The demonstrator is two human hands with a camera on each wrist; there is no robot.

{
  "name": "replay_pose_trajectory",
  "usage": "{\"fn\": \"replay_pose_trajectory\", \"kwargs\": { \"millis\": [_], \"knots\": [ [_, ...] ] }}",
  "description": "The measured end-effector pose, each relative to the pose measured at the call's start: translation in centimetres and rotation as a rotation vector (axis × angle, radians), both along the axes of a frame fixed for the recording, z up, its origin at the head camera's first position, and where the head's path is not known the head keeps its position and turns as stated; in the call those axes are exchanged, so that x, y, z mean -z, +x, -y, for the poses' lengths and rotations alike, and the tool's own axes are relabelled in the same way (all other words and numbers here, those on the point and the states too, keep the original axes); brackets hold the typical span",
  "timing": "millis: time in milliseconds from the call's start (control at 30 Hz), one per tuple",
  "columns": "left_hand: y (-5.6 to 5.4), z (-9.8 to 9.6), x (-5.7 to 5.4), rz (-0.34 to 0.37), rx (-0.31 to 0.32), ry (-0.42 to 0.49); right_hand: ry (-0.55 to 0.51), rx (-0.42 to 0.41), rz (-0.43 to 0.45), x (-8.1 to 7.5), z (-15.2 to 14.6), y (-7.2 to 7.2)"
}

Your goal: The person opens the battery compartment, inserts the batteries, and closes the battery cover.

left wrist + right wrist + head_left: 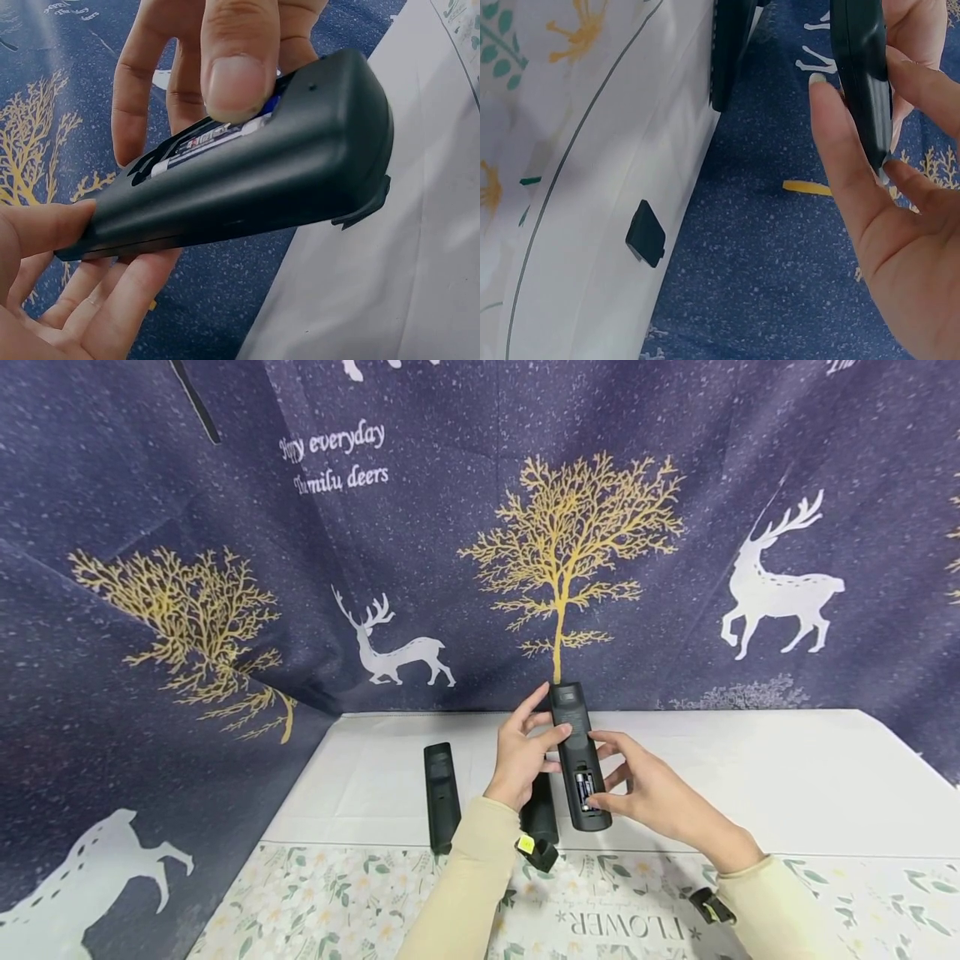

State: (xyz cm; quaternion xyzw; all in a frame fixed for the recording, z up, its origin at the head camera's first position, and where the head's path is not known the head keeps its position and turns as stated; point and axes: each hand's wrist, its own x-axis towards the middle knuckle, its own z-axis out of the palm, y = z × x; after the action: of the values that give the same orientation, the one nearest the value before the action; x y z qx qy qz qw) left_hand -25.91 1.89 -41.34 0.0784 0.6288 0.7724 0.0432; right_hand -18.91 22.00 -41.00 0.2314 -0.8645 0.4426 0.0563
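My left hand (519, 758) grips a black remote control (578, 752) by its upper part, thumb across its back and fingers behind. The remote is raised above the table, its back towards me. The battery compartment is uncovered, and batteries (214, 141) lie inside it. With its thumb on the lower end of the batteries, my right hand (660, 793) holds the remote's side; its other fingers bend round the far edge. A small black battery cover (646, 234) lies apart on the white table in the right wrist view.
A second black remote (442, 797) lies on the table to the left. Another one (542, 814) is partly hidden behind my left wrist. The table has a white far part (720, 777) and a floral front cloth (330, 902). A dark blue printed curtain (420, 552) hangs behind.
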Motion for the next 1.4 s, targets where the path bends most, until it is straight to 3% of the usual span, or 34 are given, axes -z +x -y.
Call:
{"fn": "replay_pose_trajectory", "kwargs": {
  "millis": [433,633,800,933,1200,1400],
  "knots": [
    [-0.1,0.2,-0.1,-0.004,-0.014,-0.023,0.036,0.031,-0.030,-0.3,-0.3,-0.3],
    [-0.1,-0.1,-0.1,0.008,-0.006,-0.014,0.058,0.098,-0.037,-0.5,-1.6,-0.7],
    [0.0,-0.4,0.0,0.014,-0.004,-0.009,0.144,0.161,-0.053,-0.2,-2.9,-1.6],
    [0.0,-0.4,0.1,0.018,-0.007,-0.008,0.247,0.156,-0.054,0.4,-3.8,-2.4],
    [-0.1,-0.2,0.1,0.006,-0.012,-0.010,0.429,0.145,0.073,0.7,-4.7,-4.1],
    [-0.1,-0.1,0.1,0.009,-0.015,-0.009,0.477,0.153,0.085,1.3,-5.0,-5.1]
  ]
}}
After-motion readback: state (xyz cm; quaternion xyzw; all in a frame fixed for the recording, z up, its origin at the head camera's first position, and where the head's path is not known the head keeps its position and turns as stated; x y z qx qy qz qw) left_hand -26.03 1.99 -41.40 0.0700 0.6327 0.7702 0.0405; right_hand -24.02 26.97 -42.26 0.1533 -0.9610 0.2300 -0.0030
